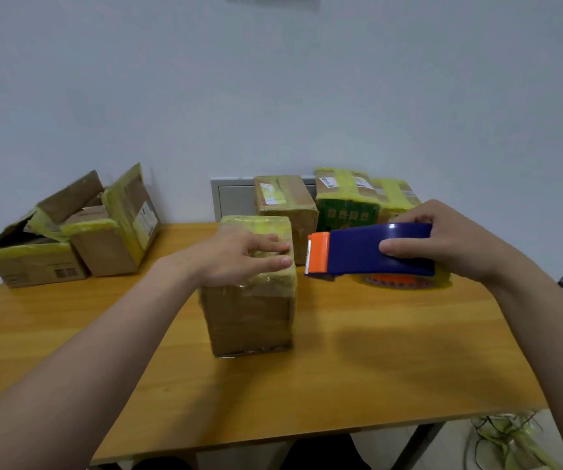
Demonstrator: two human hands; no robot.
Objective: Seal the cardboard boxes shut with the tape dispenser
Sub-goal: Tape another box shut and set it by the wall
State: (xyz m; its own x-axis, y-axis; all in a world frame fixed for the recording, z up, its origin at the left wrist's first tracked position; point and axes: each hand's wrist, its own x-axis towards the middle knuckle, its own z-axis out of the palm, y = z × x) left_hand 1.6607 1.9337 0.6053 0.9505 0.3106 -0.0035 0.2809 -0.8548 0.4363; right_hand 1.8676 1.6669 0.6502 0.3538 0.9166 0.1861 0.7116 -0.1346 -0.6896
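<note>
Tape dispenser (371,249) is gripped in the right hand (443,242), held up just right of the taped box (249,320) mid-table (392,368). Box top is pressed by the flat-fingered left hand (239,259). Near edge is left wide open; open boxes (69,239) and sealed boxes (341,201) are crowded along the far edge.

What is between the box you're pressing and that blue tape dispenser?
Nothing. In the head view, only a narrow gap separates the taped box under the left hand from the tape dispenser in the right hand; another box shows behind it.
</note>
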